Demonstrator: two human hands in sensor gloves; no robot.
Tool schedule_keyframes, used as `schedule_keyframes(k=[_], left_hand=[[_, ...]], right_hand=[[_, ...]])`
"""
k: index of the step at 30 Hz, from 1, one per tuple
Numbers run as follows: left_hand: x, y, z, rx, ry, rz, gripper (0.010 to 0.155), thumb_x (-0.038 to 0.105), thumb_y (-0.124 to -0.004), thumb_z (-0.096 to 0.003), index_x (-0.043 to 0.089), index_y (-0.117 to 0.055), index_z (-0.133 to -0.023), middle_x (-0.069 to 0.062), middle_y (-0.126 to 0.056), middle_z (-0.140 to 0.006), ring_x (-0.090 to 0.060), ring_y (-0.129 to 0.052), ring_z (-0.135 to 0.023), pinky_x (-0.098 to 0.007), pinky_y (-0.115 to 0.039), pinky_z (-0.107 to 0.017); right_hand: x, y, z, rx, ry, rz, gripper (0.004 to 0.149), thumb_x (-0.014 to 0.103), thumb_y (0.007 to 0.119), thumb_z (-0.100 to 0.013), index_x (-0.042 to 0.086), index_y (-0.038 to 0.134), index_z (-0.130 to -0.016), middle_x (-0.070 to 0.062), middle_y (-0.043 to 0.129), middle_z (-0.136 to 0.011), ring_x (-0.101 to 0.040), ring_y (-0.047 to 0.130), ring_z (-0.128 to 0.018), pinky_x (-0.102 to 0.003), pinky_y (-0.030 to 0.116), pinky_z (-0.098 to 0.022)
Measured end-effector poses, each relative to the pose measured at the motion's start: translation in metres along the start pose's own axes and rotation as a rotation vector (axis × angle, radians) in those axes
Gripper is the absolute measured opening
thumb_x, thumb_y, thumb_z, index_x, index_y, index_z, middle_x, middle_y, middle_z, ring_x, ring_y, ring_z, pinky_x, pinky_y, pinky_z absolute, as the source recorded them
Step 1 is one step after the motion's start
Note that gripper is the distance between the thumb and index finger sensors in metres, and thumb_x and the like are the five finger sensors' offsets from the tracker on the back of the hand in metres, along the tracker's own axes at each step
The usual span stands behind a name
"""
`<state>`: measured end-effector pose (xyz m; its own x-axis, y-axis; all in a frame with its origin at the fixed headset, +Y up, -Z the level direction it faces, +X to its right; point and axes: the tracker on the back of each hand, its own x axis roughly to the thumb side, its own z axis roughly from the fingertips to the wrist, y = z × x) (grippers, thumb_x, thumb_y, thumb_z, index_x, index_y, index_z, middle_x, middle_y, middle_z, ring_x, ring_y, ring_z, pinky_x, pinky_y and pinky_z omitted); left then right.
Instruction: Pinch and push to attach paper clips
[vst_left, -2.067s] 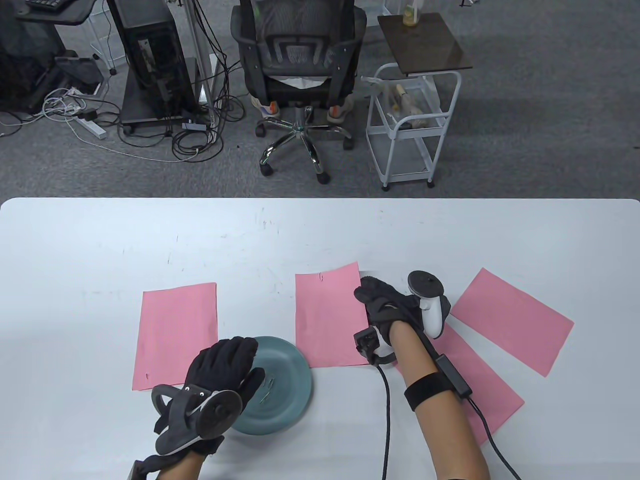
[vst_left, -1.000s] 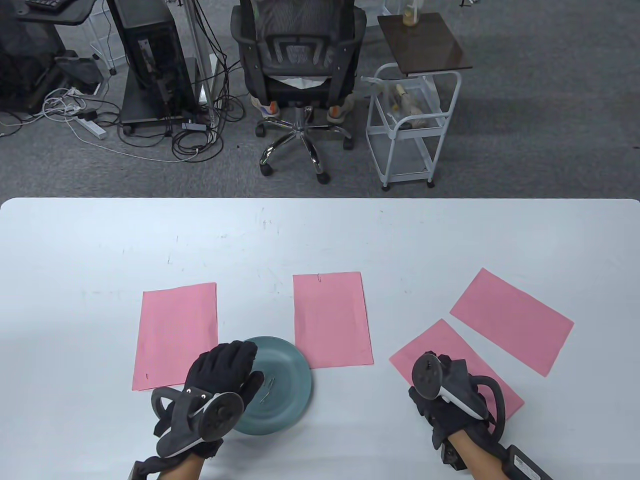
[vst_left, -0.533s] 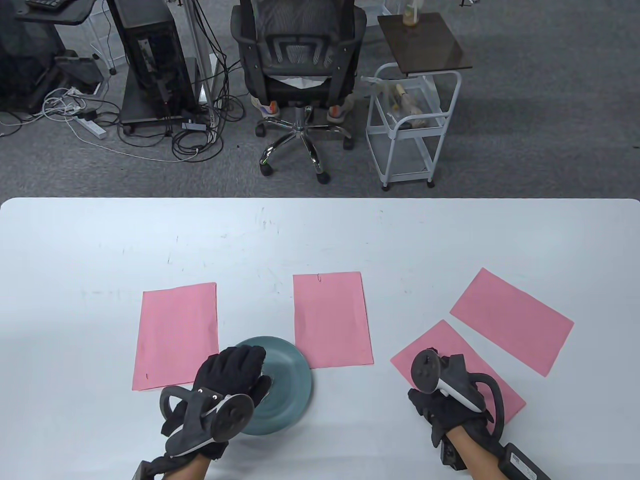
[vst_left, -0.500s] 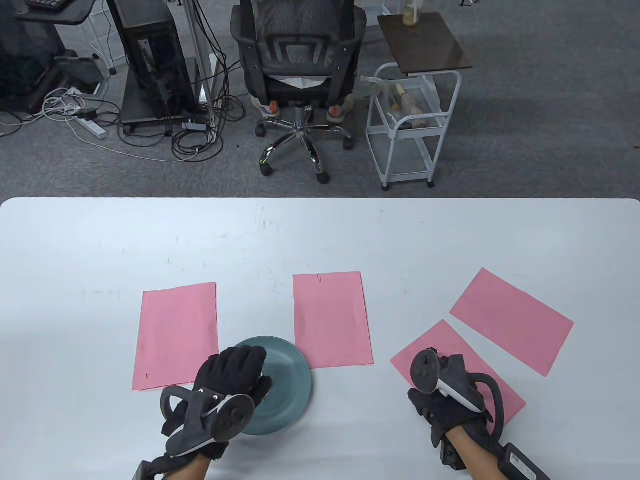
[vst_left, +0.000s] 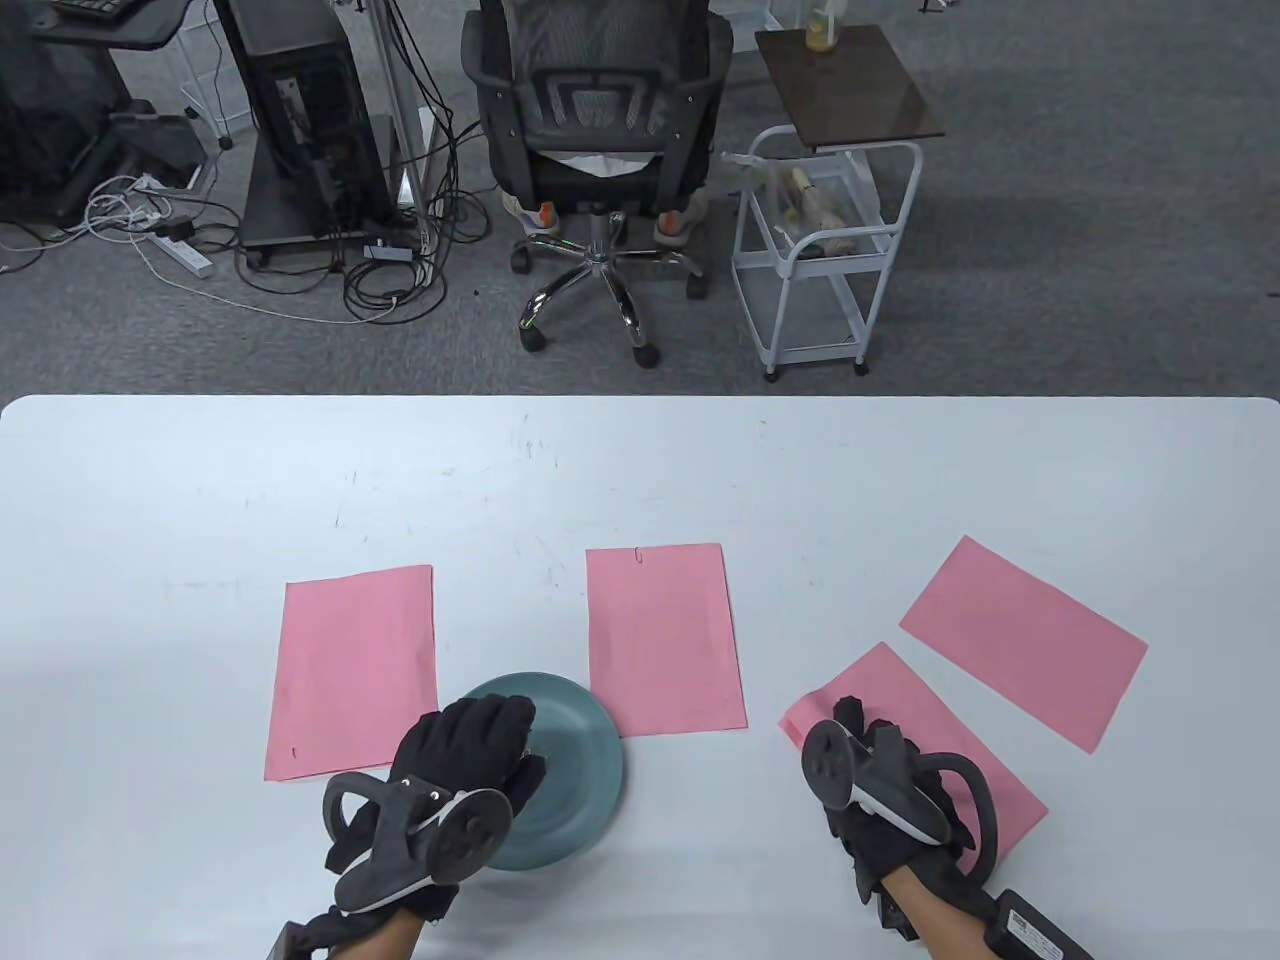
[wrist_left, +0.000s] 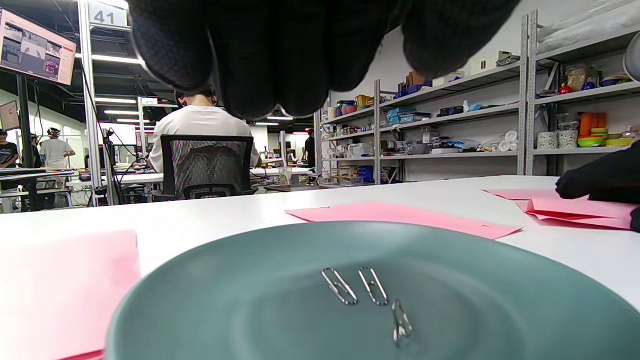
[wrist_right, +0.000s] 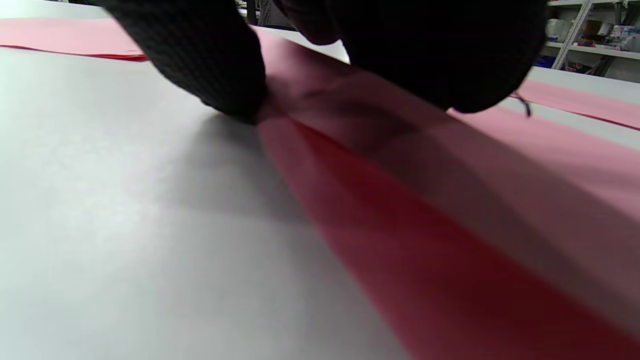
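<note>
Three metal paper clips (wrist_left: 372, 286) lie in a teal plate (vst_left: 580, 790), also seen in the left wrist view (wrist_left: 210, 300). My left hand (vst_left: 510, 745) hovers over the plate's left half with its fingers (wrist_left: 280, 55) above the clips, holding nothing. My right hand (vst_left: 858, 728) is on the near right pink sheet (vst_left: 940, 730). Its thumb (wrist_right: 220, 75) is at the sheet's edge and its fingers (wrist_right: 435, 55) are on top, and the edge of the sheet (wrist_right: 400, 210) is lifted. The middle pink sheet (vst_left: 660, 640) has a clip (vst_left: 638, 553) on its far edge.
A left pink sheet (vst_left: 350, 670) carries a small clip (vst_left: 294, 750) near its front corner. Another pink sheet (vst_left: 1020, 640) lies at the far right, just beyond the one under my right hand. The white table (vst_left: 640, 470) runs far and wide behind the sheets.
My right hand left the middle sheet, came back to the near right sheet, then crept left to its corner. My left hand slid a little right over the plate, hiding the clips.
</note>
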<state>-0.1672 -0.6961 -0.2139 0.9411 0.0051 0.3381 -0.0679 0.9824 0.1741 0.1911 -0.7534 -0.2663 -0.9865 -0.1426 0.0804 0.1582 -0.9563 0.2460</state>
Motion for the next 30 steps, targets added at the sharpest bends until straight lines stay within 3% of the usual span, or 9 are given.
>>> schedule_keyframes(k=[6, 9, 14, 20, 24, 30], left_hand=[[-0.001, -0.001, 0.000, 0.005, 0.004, 0.006, 0.059, 0.050, -0.074, -0.0581, 0.020, -0.070, -0.109, -0.009, -0.084, -0.105, -0.034, -0.086, -0.094, -0.056, -0.071, -0.072], [-0.002, -0.001, 0.000, 0.002, 0.008, 0.005, 0.059, 0.050, -0.074, -0.0582, 0.020, -0.070, -0.109, -0.009, -0.084, -0.105, -0.034, -0.086, -0.094, -0.056, -0.071, -0.072], [-0.002, -0.001, 0.000, 0.001, 0.007, 0.004, 0.060, 0.050, -0.074, -0.0581, 0.020, -0.070, -0.109, -0.008, -0.084, -0.104, -0.034, -0.086, -0.094, -0.056, -0.072, -0.071], [-0.002, -0.002, 0.000, -0.002, 0.009, 0.005, 0.060, 0.050, -0.074, -0.0581, 0.020, -0.070, -0.109, -0.008, -0.084, -0.104, -0.034, -0.087, -0.094, -0.056, -0.072, -0.071], [-0.002, -0.002, -0.001, -0.004, 0.008, 0.005, 0.060, 0.050, -0.074, -0.0582, 0.019, -0.069, -0.109, -0.008, -0.084, -0.104, -0.034, -0.087, -0.094, -0.056, -0.072, -0.071], [-0.004, -0.002, 0.000, 0.001, 0.016, 0.009, 0.060, 0.050, -0.074, -0.0581, 0.019, -0.069, -0.109, -0.008, -0.084, -0.104, -0.034, -0.087, -0.093, -0.056, -0.072, -0.071]], right_hand=[[0.003, -0.002, 0.001, -0.042, -0.036, 0.001, 0.076, 0.034, 0.079, -0.058, 0.006, 0.036, -0.114, -0.027, 0.073, -0.100, -0.048, 0.086, -0.079, -0.051, 0.080, -0.053], [0.003, -0.003, 0.002, 0.012, -0.043, 0.006, 0.081, 0.030, 0.084, -0.057, 0.007, 0.032, -0.114, -0.026, 0.070, -0.103, -0.047, 0.084, -0.082, -0.051, 0.079, -0.055], [0.006, -0.003, 0.004, 0.011, -0.052, 0.032, 0.086, 0.026, 0.087, -0.055, 0.008, 0.028, -0.114, -0.024, 0.069, -0.104, -0.044, 0.085, -0.083, -0.048, 0.079, -0.056], [0.007, -0.001, 0.005, -0.048, -0.050, 0.046, 0.081, 0.024, 0.084, -0.056, 0.008, 0.029, -0.114, -0.023, 0.071, -0.102, -0.042, 0.088, -0.080, -0.046, 0.081, -0.055], [0.009, 0.000, 0.006, -0.086, -0.044, 0.083, 0.084, 0.024, 0.089, -0.053, 0.009, 0.032, -0.114, -0.022, 0.074, -0.100, -0.040, 0.090, -0.078, -0.045, 0.082, -0.053], [0.010, 0.000, 0.006, -0.045, -0.004, 0.151, 0.091, 0.018, 0.091, -0.052, 0.012, 0.025, -0.114, -0.017, 0.070, -0.104, -0.034, 0.088, -0.083, -0.041, 0.080, -0.058]])
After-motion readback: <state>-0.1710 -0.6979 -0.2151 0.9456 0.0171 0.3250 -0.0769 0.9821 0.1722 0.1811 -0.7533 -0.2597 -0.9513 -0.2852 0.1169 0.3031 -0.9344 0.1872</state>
